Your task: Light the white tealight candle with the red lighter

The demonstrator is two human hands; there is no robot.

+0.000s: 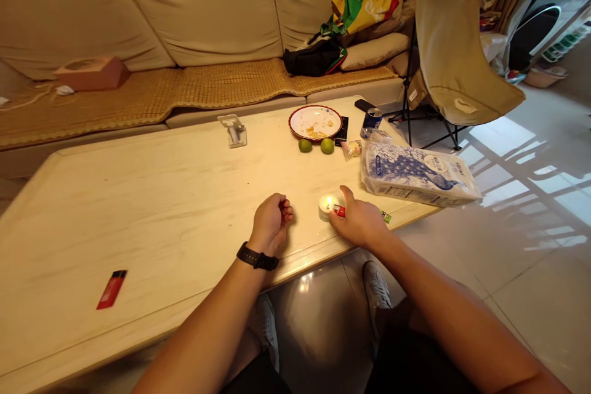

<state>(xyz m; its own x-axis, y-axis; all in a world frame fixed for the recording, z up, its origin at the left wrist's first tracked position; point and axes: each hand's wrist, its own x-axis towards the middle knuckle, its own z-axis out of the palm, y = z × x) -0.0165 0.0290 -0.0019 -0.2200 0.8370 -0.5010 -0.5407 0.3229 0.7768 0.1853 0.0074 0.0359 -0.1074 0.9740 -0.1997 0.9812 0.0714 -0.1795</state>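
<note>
My right hand (360, 218) is closed around a red lighter (340, 211), its metal end pointing at a small white candle (326, 210). A bright flame shows at the candle's top, by the lighter's tip. The candle stands on the pale table (184, 197) near its front edge. To the left of the candle, my left hand (271, 221) rests at the table with its fingers curled in and nothing visible in them. A small green packet-like item (385, 215) sticks out beyond my right hand, partly hidden. Another red lighter (111, 289) lies at the table's left front.
Behind the candle are two green limes (327, 146), a red-rimmed plate (302, 133) with food scraps, and a dark blue can (372, 120). A tissue pack (415, 169) lies to the right. An opened razor-like package (233, 131) sits farther back. A folding chair (455, 55) stands beyond.
</note>
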